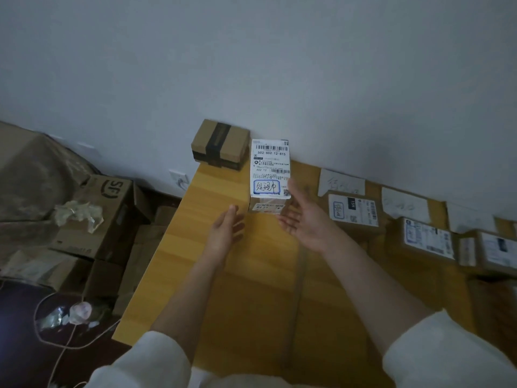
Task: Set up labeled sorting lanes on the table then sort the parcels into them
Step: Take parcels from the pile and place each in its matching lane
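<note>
Our labelled parcel (270,175) lies lengthwise toward the wall (279,65) on the wooden table (218,275). Our left hand (225,229) and right hand (306,219) flank it, fingers spread, empty.

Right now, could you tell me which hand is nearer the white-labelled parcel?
Right. The right hand is against the parcel at its lower right corner; the left hand is open, below-left, apart.

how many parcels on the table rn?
6 visible. Black-taped box at the far left corner by the wall; white-labelled parcel just beyond the hands; four more along the right. The frame edge may hide others.
</note>
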The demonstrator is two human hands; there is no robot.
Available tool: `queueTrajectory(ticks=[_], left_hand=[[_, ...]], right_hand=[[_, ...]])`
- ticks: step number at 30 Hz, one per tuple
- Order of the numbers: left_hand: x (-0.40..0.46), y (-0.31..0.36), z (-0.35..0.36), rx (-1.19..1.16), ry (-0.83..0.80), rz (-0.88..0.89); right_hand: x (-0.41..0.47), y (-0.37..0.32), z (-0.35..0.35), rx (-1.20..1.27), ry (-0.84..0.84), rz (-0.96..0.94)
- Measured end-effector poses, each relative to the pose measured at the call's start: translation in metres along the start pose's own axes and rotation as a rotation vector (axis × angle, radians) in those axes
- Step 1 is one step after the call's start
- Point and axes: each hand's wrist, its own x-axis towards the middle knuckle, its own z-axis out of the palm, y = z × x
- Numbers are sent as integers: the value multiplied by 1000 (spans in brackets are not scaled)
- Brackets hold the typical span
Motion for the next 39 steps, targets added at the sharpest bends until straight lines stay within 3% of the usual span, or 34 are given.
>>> queueTrajectory(ticks=[4,11,23,30,39], left_hand=[[-16,12,16,-62,-85,-34],[-48,12,51,34,-286,-44],[-87,-10,117,59,-338,-72],[-100,-22,147,133,-362,-99],[-121,-46,188,358,-544,-191]], right_hand=[[-19,8,-18,11,-18,-15],[-50,33,-58,12,-13,-10],[-88,59,-133,70,25,-19],[-107,70,-172,-39,60,14],[-131,99,-226,70,94,77]])
